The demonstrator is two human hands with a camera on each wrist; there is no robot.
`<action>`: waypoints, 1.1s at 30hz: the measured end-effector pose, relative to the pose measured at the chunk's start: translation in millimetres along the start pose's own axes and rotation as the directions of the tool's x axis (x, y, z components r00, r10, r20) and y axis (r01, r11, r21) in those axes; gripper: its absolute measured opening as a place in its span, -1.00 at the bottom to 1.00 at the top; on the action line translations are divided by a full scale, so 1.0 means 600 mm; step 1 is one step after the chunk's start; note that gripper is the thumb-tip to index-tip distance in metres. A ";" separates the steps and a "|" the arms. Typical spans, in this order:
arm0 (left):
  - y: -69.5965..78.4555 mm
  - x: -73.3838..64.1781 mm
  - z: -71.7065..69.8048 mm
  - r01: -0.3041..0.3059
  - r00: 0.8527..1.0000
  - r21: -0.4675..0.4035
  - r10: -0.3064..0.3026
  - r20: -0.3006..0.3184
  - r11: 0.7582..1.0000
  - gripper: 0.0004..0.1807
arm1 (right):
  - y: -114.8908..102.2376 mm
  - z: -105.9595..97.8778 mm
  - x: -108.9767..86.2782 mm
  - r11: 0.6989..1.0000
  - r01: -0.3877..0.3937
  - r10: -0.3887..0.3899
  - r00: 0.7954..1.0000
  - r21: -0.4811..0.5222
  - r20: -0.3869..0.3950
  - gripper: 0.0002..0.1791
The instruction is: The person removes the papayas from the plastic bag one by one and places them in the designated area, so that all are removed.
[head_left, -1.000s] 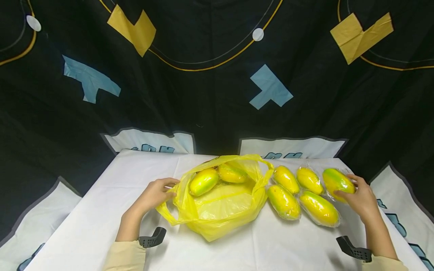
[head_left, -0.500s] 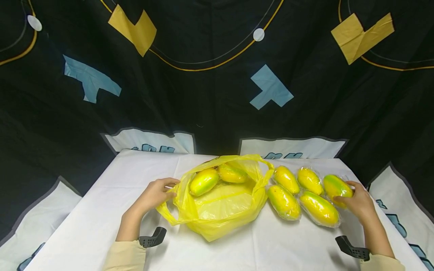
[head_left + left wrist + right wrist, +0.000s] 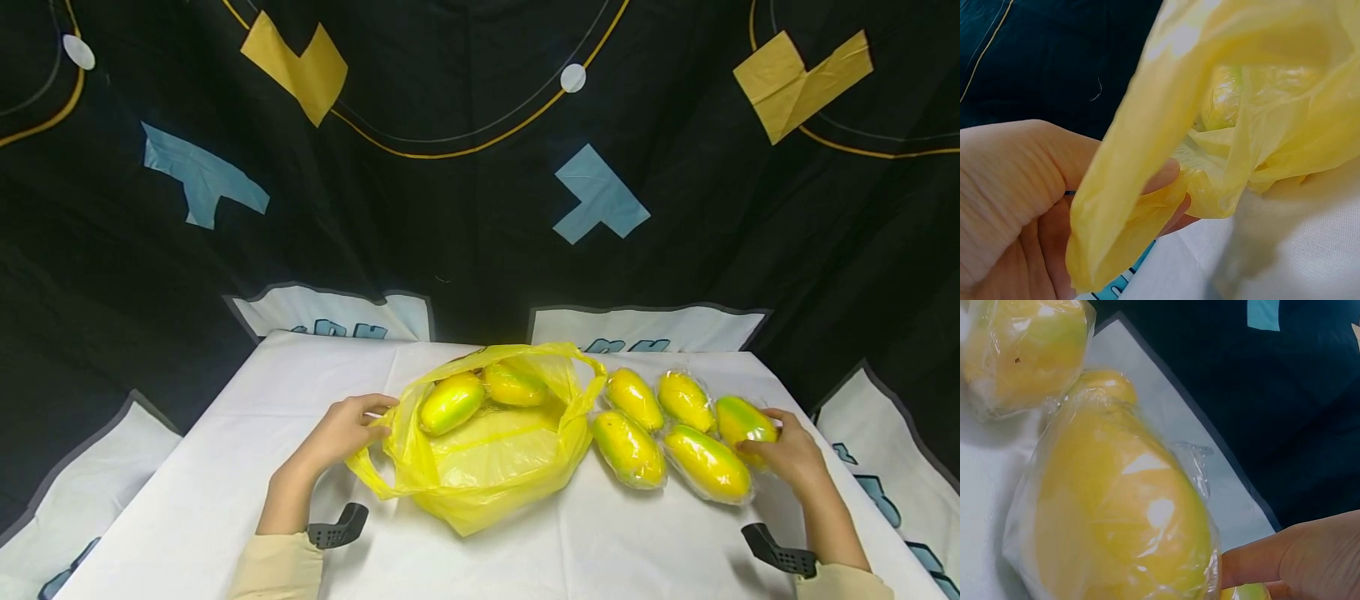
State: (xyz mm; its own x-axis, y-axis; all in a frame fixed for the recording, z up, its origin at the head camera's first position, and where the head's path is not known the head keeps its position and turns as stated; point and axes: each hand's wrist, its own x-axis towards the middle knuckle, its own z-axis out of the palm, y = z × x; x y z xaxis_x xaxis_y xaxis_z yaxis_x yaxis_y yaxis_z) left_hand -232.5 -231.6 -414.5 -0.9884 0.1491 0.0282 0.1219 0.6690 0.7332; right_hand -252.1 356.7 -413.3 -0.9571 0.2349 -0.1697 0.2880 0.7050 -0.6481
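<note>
1. Nearest us, black wrist mounts [image 3: 339, 527] jut from beige sleeves [image 3: 277, 567], one to the near left of the yellow bag, one to its near right.
2. The yellow bag [image 3: 480, 500] lies on the white surface [image 3: 562, 554], mouth open; at its left edge we see the left hand [image 3: 348, 429] pinching the plastic between thumb and fingers.
3. Well right of the bag, the right hand [image 3: 791, 450] grips a wrapped fruit [image 3: 742, 418]; we cannot tell whether it touches the surface.
4. Between that fruit and the bag, four other wrapped fruits [image 3: 628, 448] crowd the way.
5. Inside the bag, toward its far side, we count two yellow-green fruits [image 3: 452, 403].
6. Beyond the bag hangs a black backdrop [image 3: 450, 233].
</note>
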 end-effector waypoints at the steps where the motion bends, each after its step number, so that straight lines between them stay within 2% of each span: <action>1: 0.000 0.000 0.000 -0.001 1.000 0.000 0.001 0.000 1.000 -0.57 | 0.002 0.000 0.001 1.000 0.000 0.000 1.000 0.000 0.004 -0.05; 14: 0.000 0.001 0.000 -0.007 1.000 0.005 0.007 -0.002 1.000 -0.56 | 0.009 0.004 0.004 1.000 -0.006 0.006 1.000 0.000 0.028 -0.01; 19: 0.002 0.000 0.000 -0.019 1.000 0.000 0.019 -0.005 1.000 -0.56 | 0.006 0.004 0.001 1.000 0.005 -0.004 1.000 -0.024 0.020 0.01; 29: 0.002 -0.001 -0.002 -0.028 1.000 0.005 0.028 -0.002 1.000 -0.57 | 0.000 0.003 0.001 0.999 -0.042 0.042 0.999 -0.026 0.011 0.09; 33: 0.001 0.000 -0.001 -0.025 1.000 0.002 0.025 0.000 1.000 -0.57 | -0.008 0.004 0.000 0.999 -0.037 0.036 0.999 -0.039 -0.015 0.07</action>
State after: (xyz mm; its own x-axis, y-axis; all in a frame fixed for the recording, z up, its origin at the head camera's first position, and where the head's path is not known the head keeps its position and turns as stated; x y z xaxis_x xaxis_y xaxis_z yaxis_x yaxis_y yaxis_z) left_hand -232.6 -231.4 -413.5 -0.9850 0.1662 0.0466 0.1470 0.6666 0.7308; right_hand -253.6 351.8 -411.9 -0.9455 0.2698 -0.1822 0.3238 0.7215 -0.6120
